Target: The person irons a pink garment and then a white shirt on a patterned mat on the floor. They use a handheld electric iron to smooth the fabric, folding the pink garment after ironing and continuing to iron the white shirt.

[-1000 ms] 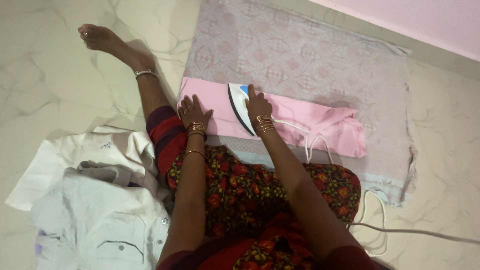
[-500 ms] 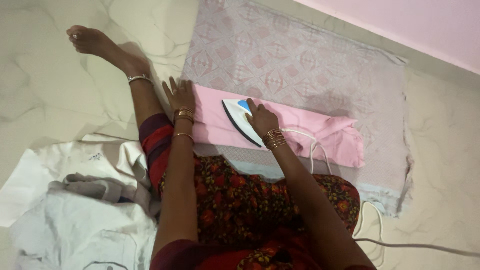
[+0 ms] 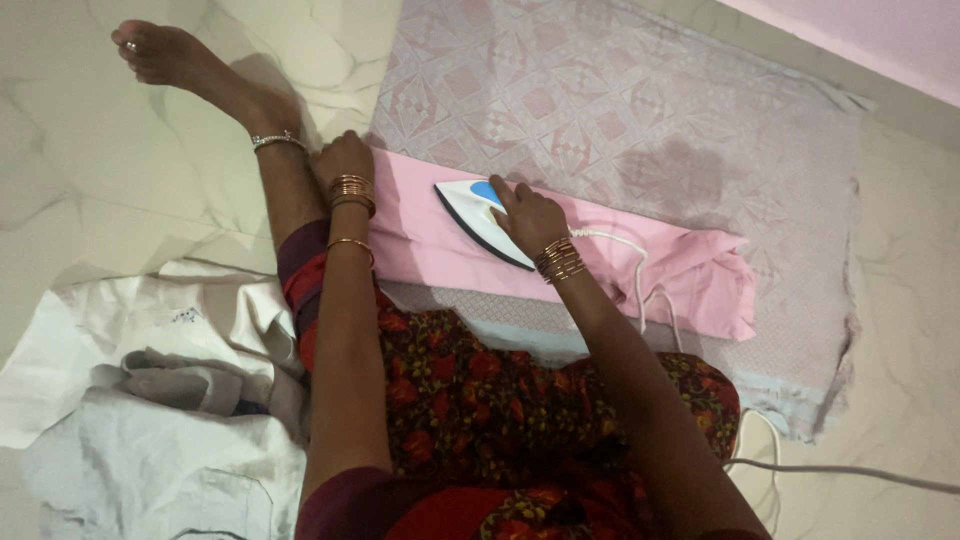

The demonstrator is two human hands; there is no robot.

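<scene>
A folded pink garment [image 3: 600,250] lies across a patterned grey-pink cloth [image 3: 620,110] spread on the floor. My right hand [image 3: 530,215] grips the handle of a white and blue electric iron [image 3: 470,215] that rests flat on the garment. My left hand [image 3: 342,155] is curled at the garment's left end, holding its edge beside my outstretched leg. Both wrists carry gold bangles.
A heap of white shirts [image 3: 150,400] lies on the marble floor at my left. The iron's white cord [image 3: 640,280] runs over the garment and off to the right [image 3: 850,470]. My bare foot [image 3: 165,55] stretches to the far left. A pink wall [image 3: 880,40] stands behind.
The iron has slid left along the pink garment. My left hand moved from lying flat on the garment to gripping its far left edge.
</scene>
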